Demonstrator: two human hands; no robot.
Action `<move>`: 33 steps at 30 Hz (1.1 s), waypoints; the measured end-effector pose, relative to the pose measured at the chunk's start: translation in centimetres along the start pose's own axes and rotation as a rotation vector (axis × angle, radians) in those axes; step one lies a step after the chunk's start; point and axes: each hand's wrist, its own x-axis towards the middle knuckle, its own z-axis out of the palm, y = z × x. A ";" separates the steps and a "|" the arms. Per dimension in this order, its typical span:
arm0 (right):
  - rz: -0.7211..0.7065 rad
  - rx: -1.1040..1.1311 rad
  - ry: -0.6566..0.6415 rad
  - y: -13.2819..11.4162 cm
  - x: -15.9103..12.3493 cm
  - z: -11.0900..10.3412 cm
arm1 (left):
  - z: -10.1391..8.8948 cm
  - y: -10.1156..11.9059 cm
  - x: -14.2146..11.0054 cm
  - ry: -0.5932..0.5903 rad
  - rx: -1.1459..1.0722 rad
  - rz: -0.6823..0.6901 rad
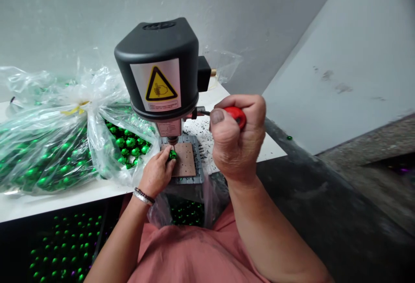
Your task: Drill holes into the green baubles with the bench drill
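Note:
A black bench drill press (155,66) with a yellow warning label stands in the middle of the head view. Under its bit, my left hand (158,171) pinches a shiny green bauble (173,155) over a brown wooden board (188,162). The bit reaches down to the bauble; whether it has entered cannot be made out. My right hand (238,138) is closed around the red knob (237,117) of the drill's feed lever, to the right of the machine. The board lies on the grey metal base (198,175).
A clear plastic bag (97,136) full of green baubles lies left of the drill on the white table (275,149). Dark shavings dot the tabletop. Below the front edge, more green baubles (65,248) sit in rows, and others show in a bag at my lap.

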 end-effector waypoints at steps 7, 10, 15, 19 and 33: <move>-0.014 -0.028 -0.018 0.0 0.0 -0.2 | -0.5 0.5 0.4 0.064 -0.175 -0.209; -0.018 -0.048 -0.028 0.0 -0.1 -0.3 | -0.7 0.9 0.4 0.030 -0.157 -0.204; -0.017 -0.041 -0.032 0.0 -0.1 -0.4 | -0.5 1.1 1.0 0.026 -0.148 -0.153; -0.027 -0.045 -0.037 0.0 -0.1 -0.5 | -0.4 0.7 1.7 -0.019 -0.172 -0.164; -0.164 -0.308 -0.127 -0.7 -0.7 -1.9 | 0.2 -0.1 1.6 -0.010 -0.107 -0.108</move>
